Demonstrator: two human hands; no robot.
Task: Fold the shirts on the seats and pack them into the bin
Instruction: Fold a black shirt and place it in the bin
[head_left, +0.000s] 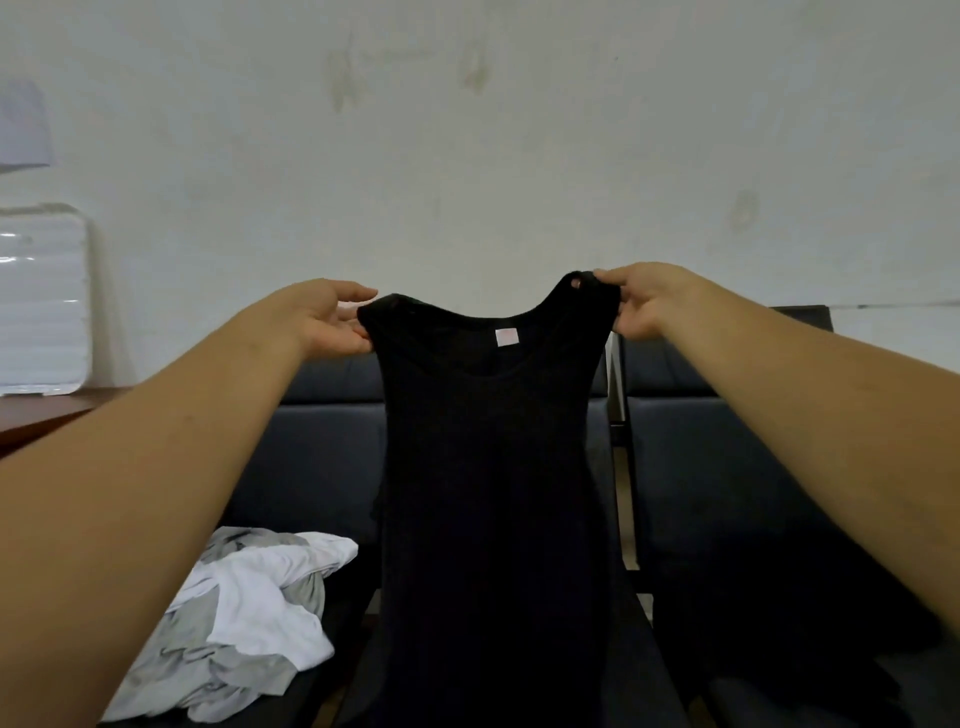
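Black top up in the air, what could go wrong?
The black sleeveless top hangs only from its shoulder straps, pinched by the left hand and right hand; a strap could slip free. Lowered carelessly, it might land on the crumpled white and grey clothes on the dark seat.

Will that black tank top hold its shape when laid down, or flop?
Likely floppy: the black tank top hangs limp from both straps. Probably light, since the left hand and right hand hold it by fingertip pinches.

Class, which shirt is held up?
The black tank top, pinched by left hand and right hand; the pale shirts lie crumpled on a seat.
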